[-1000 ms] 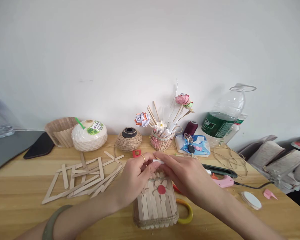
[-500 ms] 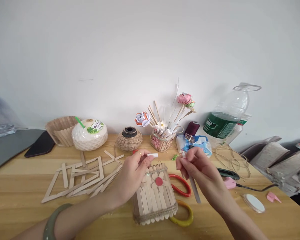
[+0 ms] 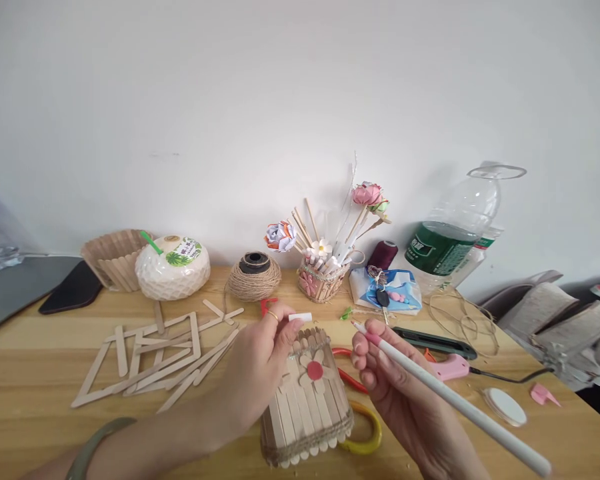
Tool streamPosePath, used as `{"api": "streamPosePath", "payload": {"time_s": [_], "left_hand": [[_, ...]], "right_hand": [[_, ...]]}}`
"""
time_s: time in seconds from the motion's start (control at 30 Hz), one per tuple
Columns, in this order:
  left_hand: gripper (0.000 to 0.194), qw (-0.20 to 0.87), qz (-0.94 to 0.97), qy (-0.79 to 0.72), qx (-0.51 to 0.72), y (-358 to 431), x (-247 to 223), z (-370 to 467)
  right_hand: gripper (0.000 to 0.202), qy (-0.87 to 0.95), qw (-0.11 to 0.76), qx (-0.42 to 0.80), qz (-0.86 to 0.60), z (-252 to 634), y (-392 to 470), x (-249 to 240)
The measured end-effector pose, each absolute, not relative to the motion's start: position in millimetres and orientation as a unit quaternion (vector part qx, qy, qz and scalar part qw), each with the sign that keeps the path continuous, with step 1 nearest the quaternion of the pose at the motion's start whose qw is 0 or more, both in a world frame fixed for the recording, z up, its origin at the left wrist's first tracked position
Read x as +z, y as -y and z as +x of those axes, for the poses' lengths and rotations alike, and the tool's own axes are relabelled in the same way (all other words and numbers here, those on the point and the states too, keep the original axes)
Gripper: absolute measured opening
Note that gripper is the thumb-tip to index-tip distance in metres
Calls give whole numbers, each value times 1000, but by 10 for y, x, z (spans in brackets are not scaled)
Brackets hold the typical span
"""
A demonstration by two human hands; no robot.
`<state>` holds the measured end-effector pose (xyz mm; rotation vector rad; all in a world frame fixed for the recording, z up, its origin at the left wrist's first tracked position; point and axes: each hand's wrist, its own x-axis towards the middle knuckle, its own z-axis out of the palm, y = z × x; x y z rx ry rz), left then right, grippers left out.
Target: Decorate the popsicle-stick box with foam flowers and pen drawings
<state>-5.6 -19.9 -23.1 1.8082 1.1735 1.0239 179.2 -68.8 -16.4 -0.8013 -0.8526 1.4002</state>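
Plain white wall (image 3: 280, 100) is backing a wood-grain table (image 3: 25, 380). Along the rear, from left to right, the following items are standing: a craft-stick basket (image 3: 111, 260), a white coconut (image 3: 173, 273) with a green straw (image 3: 151, 242), a ball of twine (image 3: 255, 283), a pen holder (image 3: 323, 285) carrying paper flowers (image 3: 281, 237), a maroon thread spool (image 3: 383, 256) and a green-labelled plastic bottle (image 3: 437, 248).

Left hand (image 3: 255, 353): thumb and index finger are pinching a white marker cap (image 3: 301, 317), which is sitting crosswise just beyond the upper end of a craft-stick box (image 3: 305, 413). Whether this hand is also touching the box cannot be told.

Right hand (image 3: 400, 390): thumb and fingers are gripping a white marker (image 3: 460, 397) near its pink end. Its bare tip is pointing up and left, toward the cap — the two parts are staying apart. The barrel is slanting down to the right, over the hand.

The box is occupying the table between both forearms, bearing a wooden flower (image 3: 315, 371) with a red centre. Beside its right edge, a red loop handle (image 3: 354, 381) and a yellow loop handle (image 3: 376, 427) are showing. Loose craft sticks (image 3: 165, 370) are lying left of the left hand; a pink glue gun (image 3: 450, 367) is resting beyond the right hand.
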Motion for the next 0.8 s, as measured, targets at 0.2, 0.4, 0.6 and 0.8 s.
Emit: {"api": "streamPosePath", "payload": {"time_s": [0.2,0.4,0.6,0.8], "left_hand": [[29,322,728,-481,366,311,-176,-48],[29,311,738,-479,360,336,-155,-39],[26,302,738,-463,386,333,-176,-31],[26,307,741,-458,382,343,-192,-22]], "right_hand": [[28,394,669,425,-466,1405,849,-255],[33,504,658,334,-448,1323,843,-370],[27,457,680,300,-489,1293,794,-401],[29,496,694,268,-449,1291,813,-433]]}}
